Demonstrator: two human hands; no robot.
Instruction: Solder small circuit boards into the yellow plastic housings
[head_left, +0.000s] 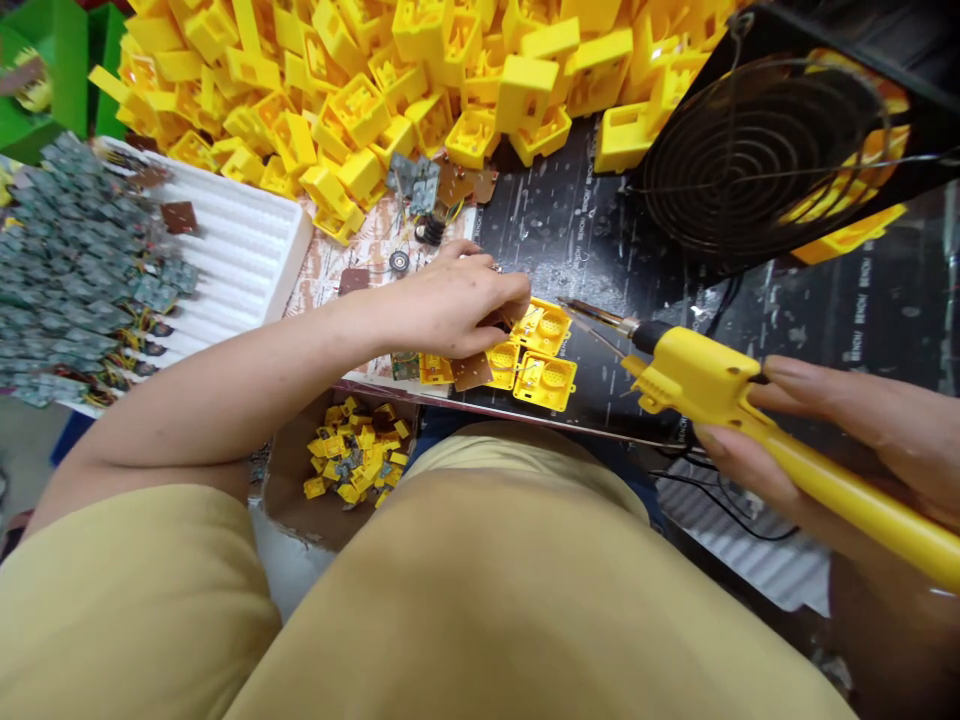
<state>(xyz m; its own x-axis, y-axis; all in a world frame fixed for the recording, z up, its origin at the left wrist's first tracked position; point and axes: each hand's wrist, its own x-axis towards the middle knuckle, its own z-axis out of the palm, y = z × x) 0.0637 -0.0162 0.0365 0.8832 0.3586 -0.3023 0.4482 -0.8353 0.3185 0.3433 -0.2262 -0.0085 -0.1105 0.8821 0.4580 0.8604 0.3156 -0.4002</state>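
In my right hand [840,450] is a yellow soldering gun [712,375], its metal tip pointing left toward several small yellow plastic housings. My left hand [469,300] reaches over these housings at the table's front edge, fingers bent and thumb drawn toward the index finger. What its fingertips pinch, if anything, is hidden. One open housing [545,380] with a round grille and thin wires lies just below the fingers, another housing [544,325] right beside them. A brown circuit board [471,371] lies under the thumb side.
Yellow housings [360,110] are heaped along the back. A black fan [750,170] stands at the right rear. At left, a white foam tray [255,235] holds many grey wired parts [82,270]. A cardboard box [292,490] with yellow pieces sits below the table edge. Loose speaker parts [399,262] lie behind my left hand.
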